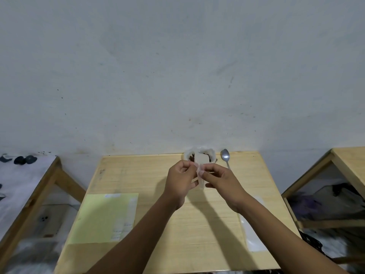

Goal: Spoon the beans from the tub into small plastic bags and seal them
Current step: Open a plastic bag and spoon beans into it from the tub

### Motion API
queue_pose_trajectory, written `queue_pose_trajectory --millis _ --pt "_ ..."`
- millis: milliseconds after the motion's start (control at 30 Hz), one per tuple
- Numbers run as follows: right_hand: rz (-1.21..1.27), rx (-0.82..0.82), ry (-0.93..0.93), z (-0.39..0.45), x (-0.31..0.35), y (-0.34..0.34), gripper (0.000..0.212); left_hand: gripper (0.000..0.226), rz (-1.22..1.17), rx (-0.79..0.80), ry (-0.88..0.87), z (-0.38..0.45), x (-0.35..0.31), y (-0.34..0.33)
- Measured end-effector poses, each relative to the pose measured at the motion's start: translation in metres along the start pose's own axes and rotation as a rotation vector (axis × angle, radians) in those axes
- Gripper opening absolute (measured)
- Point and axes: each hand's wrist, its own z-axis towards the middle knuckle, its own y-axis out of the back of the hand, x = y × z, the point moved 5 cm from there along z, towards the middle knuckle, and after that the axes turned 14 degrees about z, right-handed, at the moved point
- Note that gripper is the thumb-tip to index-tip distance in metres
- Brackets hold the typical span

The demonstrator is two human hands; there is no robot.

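A small clear plastic bag (201, 175) hangs above the middle of the wooden table (197, 234). My left hand (180, 183) pinches its left edge, and my right hand (223, 184) pinches its right edge near the top. Behind the bag, at the table's far edge, stands the white tub (211, 155) with dark brown beans (191, 158) inside. A metal spoon (225, 156) lies just right of the tub, bowl toward the wall. The bag looks empty, though its inside is hard to see.
A pale green sheet of paper (102, 218) lies on the table's near left. More clear plastic bags (253, 234) lie flat at the near right, partly under my right forearm. Other wooden tables stand left (29, 204) and right (347, 161). A grey wall is close behind.
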Motion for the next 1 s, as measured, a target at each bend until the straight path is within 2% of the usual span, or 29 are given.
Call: queue_pose_trajectory --millis 167,267,400,633,767,867,967,1000 --pt "-0.235 -0.099 0.150 0.003 -0.001 0.000 0.013 0.002 -0.004 -0.037 0.014 0.001 0.005 -0.009" --pt "-0.344 -0.176 0.170 0.006 -0.003 0.001 0.013 0.007 0.004 -0.065 0.038 0.003 0.008 -0.011" --pt "-0.366 -0.188 0.123 0.009 -0.012 0.006 0.021 0.010 0.090 -0.088 0.052 0.009 0.016 -0.004" --pt "-0.464 -0.215 0.171 0.010 -0.012 0.006 0.019 0.013 0.366 -0.133 -0.023 0.009 0.018 0.002" --pt "-0.354 -0.345 0.206 0.014 -0.003 0.022 0.016 0.015 0.495 -0.166 -0.079 0.009 0.022 0.011" --pt "-0.346 -0.246 0.150 0.019 -0.001 0.024 0.015 0.011 0.622 -0.154 -0.116 0.003 0.024 0.013" --pt "-0.322 -0.169 0.119 0.017 -0.006 0.020 0.014 0.058 0.731 -0.090 -0.372 0.000 0.019 0.012" --pt "-0.308 -0.144 0.102 0.016 -0.009 0.019 0.013 0.066 0.768 -0.053 -0.460 -0.003 0.017 0.011"
